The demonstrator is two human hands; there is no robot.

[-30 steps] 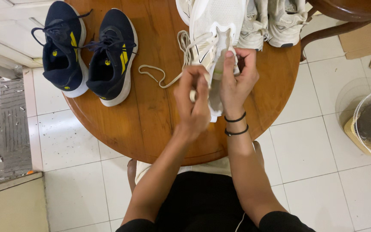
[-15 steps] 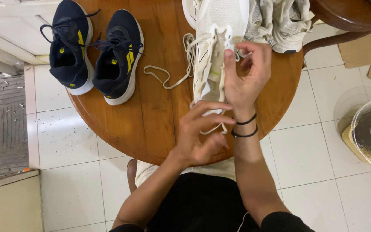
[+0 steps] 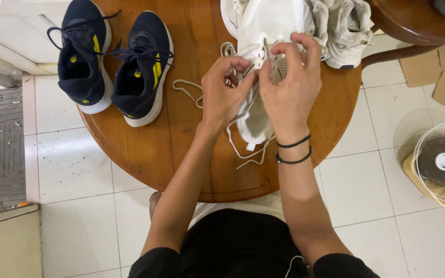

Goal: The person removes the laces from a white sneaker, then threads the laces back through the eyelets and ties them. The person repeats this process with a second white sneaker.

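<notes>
Lacing white shoe (both hands pinching).

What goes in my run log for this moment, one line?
left hand: pinching lace | right hand: pinching lace | white shoe: on round table

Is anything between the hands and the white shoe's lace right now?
Nothing visible. The left hand and right hand are both already on the white shoe, pinching its lace near the eyelets. The navy shoes sit apart to the left on the table.
</notes>
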